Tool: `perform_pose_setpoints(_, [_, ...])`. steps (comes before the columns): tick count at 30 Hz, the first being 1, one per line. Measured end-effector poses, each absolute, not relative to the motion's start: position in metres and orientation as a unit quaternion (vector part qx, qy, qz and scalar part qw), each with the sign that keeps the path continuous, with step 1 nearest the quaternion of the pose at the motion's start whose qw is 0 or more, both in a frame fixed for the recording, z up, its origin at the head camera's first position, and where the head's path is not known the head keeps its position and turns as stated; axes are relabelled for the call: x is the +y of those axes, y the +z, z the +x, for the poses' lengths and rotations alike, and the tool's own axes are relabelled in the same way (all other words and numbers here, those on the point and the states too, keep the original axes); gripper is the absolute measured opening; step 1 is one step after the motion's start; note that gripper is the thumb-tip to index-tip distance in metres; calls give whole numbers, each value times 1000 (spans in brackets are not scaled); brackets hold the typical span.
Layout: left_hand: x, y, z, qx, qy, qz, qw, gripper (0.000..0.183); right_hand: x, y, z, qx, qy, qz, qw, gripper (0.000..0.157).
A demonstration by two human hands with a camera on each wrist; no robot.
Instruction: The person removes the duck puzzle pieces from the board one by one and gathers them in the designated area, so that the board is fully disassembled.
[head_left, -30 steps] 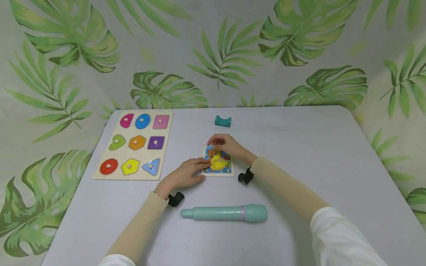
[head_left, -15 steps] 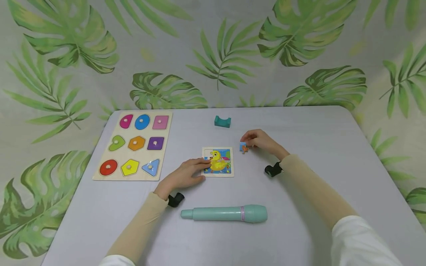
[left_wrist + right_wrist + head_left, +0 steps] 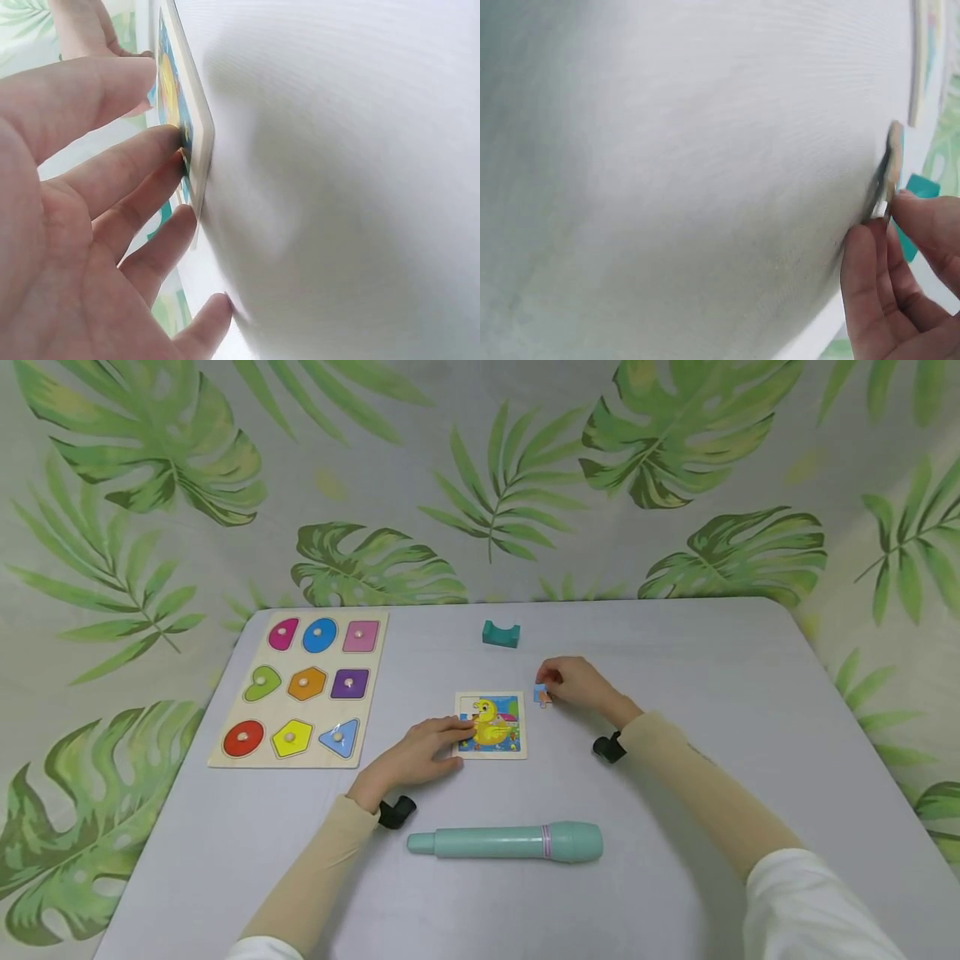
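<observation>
A small duck jigsaw puzzle (image 3: 495, 732) lies in its square wooden frame on the table, with a bare gap at its upper left corner. My left hand (image 3: 417, 750) rests at the puzzle's left side, straight fingers touching its face; in the left wrist view the fingertips press near the tray's edge. Just right of the puzzle, my right hand (image 3: 581, 683) pinches a blue and orange puzzle piece (image 3: 542, 695) between thumb and fingers. The right wrist view shows the same puzzle piece (image 3: 892, 161) edge-on, tilted close over the tabletop.
A peg board (image 3: 255, 706) with several coloured shapes lies at the left. A teal toy microphone (image 3: 502, 842) lies across the table in front of the puzzle. Behind the puzzle stands a small teal curved block (image 3: 501, 634).
My right hand has taken the corner piece out of the puzzle and carried it to the right, then lowered it slightly. My left hand has stayed in place.
</observation>
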State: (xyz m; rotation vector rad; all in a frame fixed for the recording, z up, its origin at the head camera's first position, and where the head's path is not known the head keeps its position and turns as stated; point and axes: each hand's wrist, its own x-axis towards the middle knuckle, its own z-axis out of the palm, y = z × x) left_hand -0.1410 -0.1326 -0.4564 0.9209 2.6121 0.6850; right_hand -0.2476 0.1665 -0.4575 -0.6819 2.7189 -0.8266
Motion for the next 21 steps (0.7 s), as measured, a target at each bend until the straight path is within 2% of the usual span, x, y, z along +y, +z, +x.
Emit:
perform_pose_setpoints(4, [-132,-457,-141,908,233,318,143,50,162,-455,-246,938,-223,-248,91,7])
perform_pose_setpoints(9, [-131,-457,-141,908,233,315,150,51,156,-453,-245,936,-252,-230,90,7])
perform_pose_setpoints(16, [-130,-458,-141,907,234,319,143,52,129,-450,-241,878,-358,-277,154,14])
perform_pose_setpoints(21, [-128,-459,-143,909,218,331,133,52,106,-452,-237,871,-331,-315,183,21])
